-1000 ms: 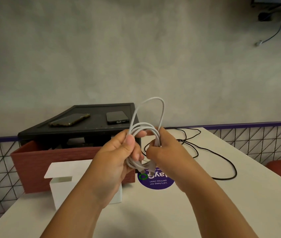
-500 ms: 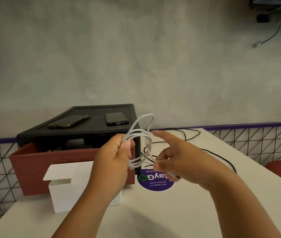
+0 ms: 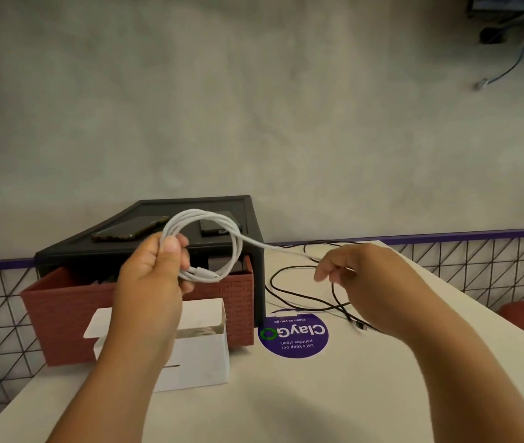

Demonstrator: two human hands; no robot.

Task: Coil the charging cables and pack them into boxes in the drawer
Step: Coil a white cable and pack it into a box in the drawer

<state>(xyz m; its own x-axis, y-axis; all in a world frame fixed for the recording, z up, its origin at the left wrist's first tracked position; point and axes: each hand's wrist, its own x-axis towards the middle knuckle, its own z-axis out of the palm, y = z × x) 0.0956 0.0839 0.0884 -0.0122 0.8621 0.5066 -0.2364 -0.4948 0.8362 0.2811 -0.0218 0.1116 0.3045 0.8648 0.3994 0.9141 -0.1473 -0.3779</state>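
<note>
- The hands have parted. A second ago both were bunched together on the white cable (image 3: 203,216); now the right hand (image 3: 360,276) has swung out to the right, taking a straight tail of the cable with it.
- The left hand (image 3: 155,276) keeps its fingers and thumb curled round the coil, which is held up in front of the open red drawer (image 3: 62,314). It is a rounder, tidier ring than before.
- The right hand's fingers are curled, and it seems to pinch the tail's far end, though the contact itself is hard to see.
- My reading is that one last length remains to be wound on or tucked in, so the coil isn't finished.
- The white box (image 3: 196,362) stands open just below — likely where the coil is headed.
- The black cable (image 3: 299,295) sprawls loose on the tabletop (image 3: 286,398), not yet coiled.
</note>
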